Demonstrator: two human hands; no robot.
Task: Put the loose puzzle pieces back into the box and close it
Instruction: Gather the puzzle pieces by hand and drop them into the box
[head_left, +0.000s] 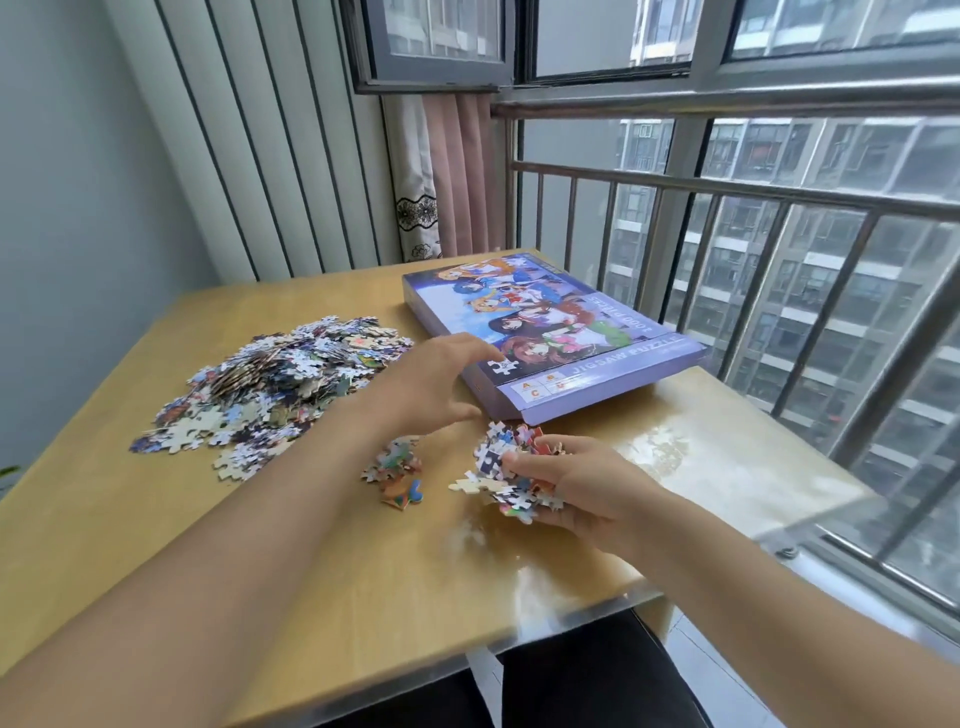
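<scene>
The right hand (566, 483) cups a clump of jigsaw pieces (511, 470) just above the wooden table (311, 561), its fingers curled under and around the clump and the thumb pressed on top. The left hand (431, 384) reaches toward the near corner of the puzzle box (556, 332), fingers straight and slightly spread, holding nothing (it is motion-blurred, so whether the fingertips touch the box I cannot tell). The box lies flat at the far right of the table by the window railing (727, 197), lid on, one corner hanging past the table edge. A large heap of loose pieces (270, 384) sits well apart on the left, and a small cluster (397, 470) lies between the two hands.

The pieces look like thin, light, stiff cardboard, and they likely slide off one another easily, so a scooping, cupped grip from below should hold better than a pinch; a loose handful probably sheds strays. The box is probably light, shallow card whose lid could flex, so lifting it by both long edges seems safest. Since the lid is on, it has to come off before any pieces go in.
</scene>
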